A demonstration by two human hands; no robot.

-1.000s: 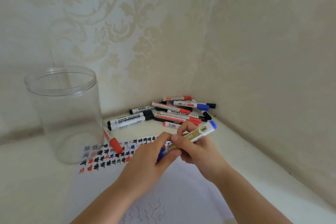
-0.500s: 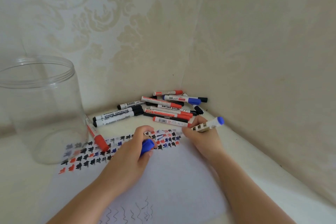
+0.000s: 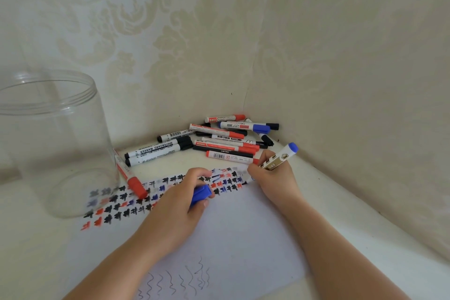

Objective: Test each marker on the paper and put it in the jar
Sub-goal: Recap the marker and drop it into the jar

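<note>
Your right hand (image 3: 272,178) grips the uncapped marker (image 3: 280,157); left hand (image 3: 180,204) holds its cap (image 3: 201,193); jar (image 3: 48,143) at 9 o'clock seemingly empty, pile (image 3: 219,140) untested.

Two walls (image 3: 170,19) papered in pale cream damask meet at an inside corner (image 3: 246,100). A cream bench (image 3: 365,221) fills the corner, butting against both walls. Soft, even light; faint shadows.

A second ago both hands met on the capped white-and-gold marker with blue end (image 3: 280,157) — the left hand (image 3: 181,204) pulled off its blue plastic cap (image 3: 201,193), and the right hand (image 3: 272,178) lowered the tip onto the white paper sheet (image 3: 243,226).
</note>
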